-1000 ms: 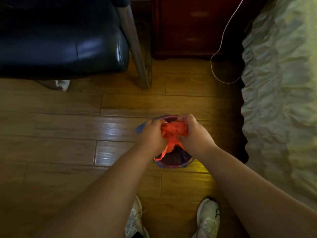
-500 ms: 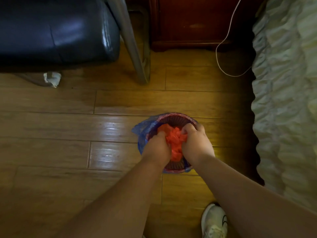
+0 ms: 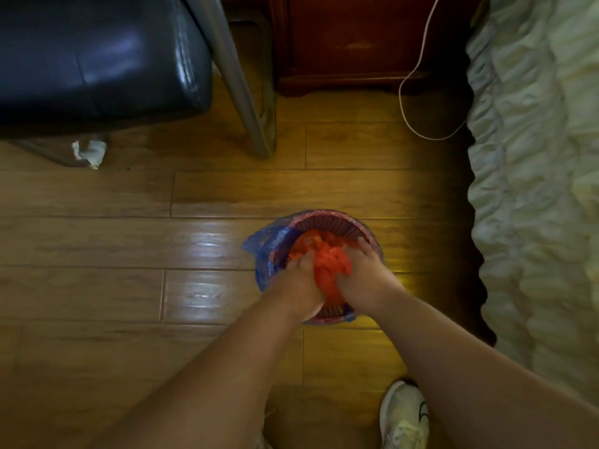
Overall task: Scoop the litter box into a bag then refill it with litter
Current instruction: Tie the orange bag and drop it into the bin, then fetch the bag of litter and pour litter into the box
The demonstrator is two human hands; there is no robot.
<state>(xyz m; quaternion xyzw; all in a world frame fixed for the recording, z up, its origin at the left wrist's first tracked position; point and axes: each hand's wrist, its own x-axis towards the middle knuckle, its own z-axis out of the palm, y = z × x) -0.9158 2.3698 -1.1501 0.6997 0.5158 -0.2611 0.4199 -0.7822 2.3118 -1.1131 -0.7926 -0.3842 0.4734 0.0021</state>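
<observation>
A small round bin (image 3: 327,222) lined with a blue bag (image 3: 264,251) stands on the wooden floor. Inside it lies a crumpled orange-red plastic bag (image 3: 330,264). My left hand (image 3: 299,283) and my right hand (image 3: 366,273) are both down in the bin, fingers curled into the orange bag from either side. Neither a litter box nor litter is in view.
A dark padded chair (image 3: 97,59) with a metal leg (image 3: 236,79) stands at the upper left, a crumpled tissue (image 3: 89,152) beneath it. A dark wooden cabinet (image 3: 350,40) and a white cable (image 3: 418,92) are behind. A ruffled bed cover (image 3: 534,189) fills the right. One white shoe (image 3: 405,416) shows below.
Both hands have pushed the orange bag further down into the bin. The view has shifted closer over the bin.
</observation>
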